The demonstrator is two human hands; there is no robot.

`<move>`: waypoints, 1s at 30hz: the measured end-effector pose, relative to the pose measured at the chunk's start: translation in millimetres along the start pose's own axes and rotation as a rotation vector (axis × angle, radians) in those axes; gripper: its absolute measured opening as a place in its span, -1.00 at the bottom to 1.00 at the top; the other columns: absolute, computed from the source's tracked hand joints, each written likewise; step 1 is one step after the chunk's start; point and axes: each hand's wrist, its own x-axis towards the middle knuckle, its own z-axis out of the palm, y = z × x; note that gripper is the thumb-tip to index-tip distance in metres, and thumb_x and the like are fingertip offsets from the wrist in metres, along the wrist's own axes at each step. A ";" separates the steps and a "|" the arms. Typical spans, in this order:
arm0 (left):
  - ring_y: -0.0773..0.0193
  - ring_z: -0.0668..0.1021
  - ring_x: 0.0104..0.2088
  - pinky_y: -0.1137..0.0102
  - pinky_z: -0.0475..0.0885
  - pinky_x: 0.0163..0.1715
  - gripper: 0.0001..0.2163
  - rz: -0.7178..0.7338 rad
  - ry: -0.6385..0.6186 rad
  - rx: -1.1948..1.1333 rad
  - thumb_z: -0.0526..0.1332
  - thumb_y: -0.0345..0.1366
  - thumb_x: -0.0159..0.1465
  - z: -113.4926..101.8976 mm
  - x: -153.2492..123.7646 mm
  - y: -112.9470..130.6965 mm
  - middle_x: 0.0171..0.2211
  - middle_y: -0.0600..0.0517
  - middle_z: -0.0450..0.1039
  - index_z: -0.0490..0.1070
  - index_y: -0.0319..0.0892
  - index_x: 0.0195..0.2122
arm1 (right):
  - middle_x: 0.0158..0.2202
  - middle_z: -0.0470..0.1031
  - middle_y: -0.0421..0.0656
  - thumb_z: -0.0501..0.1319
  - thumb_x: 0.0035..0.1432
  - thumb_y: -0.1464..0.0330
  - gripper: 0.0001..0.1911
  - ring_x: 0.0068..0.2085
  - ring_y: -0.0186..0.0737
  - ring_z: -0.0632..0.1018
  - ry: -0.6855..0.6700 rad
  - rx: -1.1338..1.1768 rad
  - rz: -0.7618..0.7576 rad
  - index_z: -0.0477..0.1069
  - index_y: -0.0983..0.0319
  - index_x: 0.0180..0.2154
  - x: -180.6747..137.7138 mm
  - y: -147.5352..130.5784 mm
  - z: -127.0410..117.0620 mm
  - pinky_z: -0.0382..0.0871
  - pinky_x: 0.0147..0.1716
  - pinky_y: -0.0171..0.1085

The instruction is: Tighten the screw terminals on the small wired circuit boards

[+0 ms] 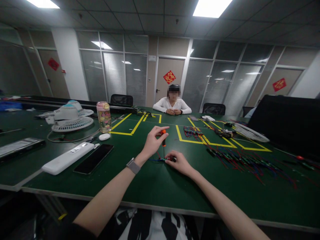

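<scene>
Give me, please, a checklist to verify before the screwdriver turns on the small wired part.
1. Left hand grips the screwdriver upright by its orange handle: ok.
2. Right hand holds the wired part down on the table: ok.
3. Tip seated in a screw: cannot tell, too small.
4. Right fingertips away from the tip: not ok, they seem close beside it.
5. Phone and bottle apart from both hands: ok.
</scene>
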 end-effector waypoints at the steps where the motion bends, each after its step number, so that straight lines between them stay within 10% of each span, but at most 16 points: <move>1: 0.33 0.45 -0.22 0.43 0.40 -0.19 -0.69 0.011 0.005 0.020 0.14 -0.26 0.21 0.1 -0.2 0.1 -0.16 -0.03 0.33 0.41 -0.13 -0.02 | -0.45 0.40 -0.19 0.25 -0.01 0.41 -0.88 -0.43 -0.34 0.39 0.001 -0.001 0.001 0.47 0.28 -0.35 0.0 0.4 0.1 0.27 -0.43 -0.36; 30: 0.32 0.49 -0.24 0.42 0.41 -0.19 -0.70 -0.030 0.008 -0.053 0.16 -0.31 0.18 1.2 0.3 -2.3 -0.17 -0.03 0.41 0.41 -0.17 -0.04 | -0.43 0.41 -0.18 0.25 0.00 0.41 -0.90 -0.40 -0.31 0.41 -0.016 0.000 -0.004 0.47 0.27 -0.36 0.0 -2.1 -1.9 0.29 -0.39 -0.34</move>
